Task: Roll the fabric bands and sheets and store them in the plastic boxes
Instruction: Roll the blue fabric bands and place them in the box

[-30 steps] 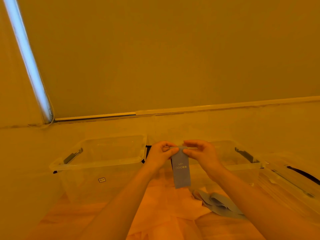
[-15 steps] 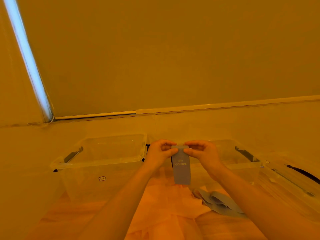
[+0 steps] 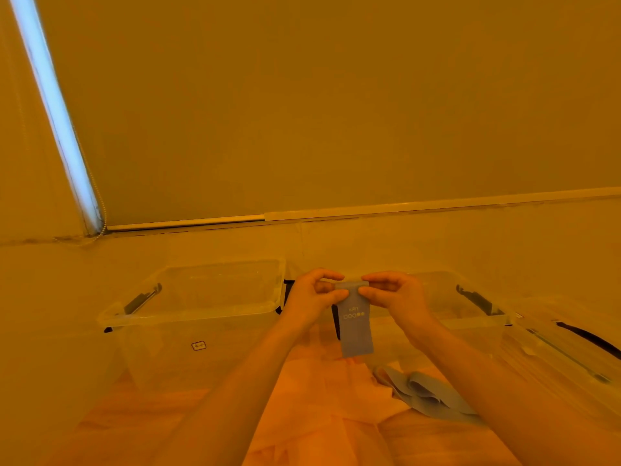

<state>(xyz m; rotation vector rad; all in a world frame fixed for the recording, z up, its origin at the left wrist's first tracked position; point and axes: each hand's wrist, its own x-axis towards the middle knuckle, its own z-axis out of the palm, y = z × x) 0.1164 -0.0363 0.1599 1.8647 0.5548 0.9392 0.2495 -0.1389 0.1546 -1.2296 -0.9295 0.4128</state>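
Head view. Left hand and right hand are raised side by side, each pinching the top edge of a flat blue-grey fabric band between thumb and curled fingers. The band hangs straight down, pale printed marks facing the camera, its top edge turned over into a small roll. It is held in the air between two clear plastic storage boxes: left box, right box. Below, a loose heap of blue-grey bands lies on crumpled orange fabric sheets. Clear box lid at far right.
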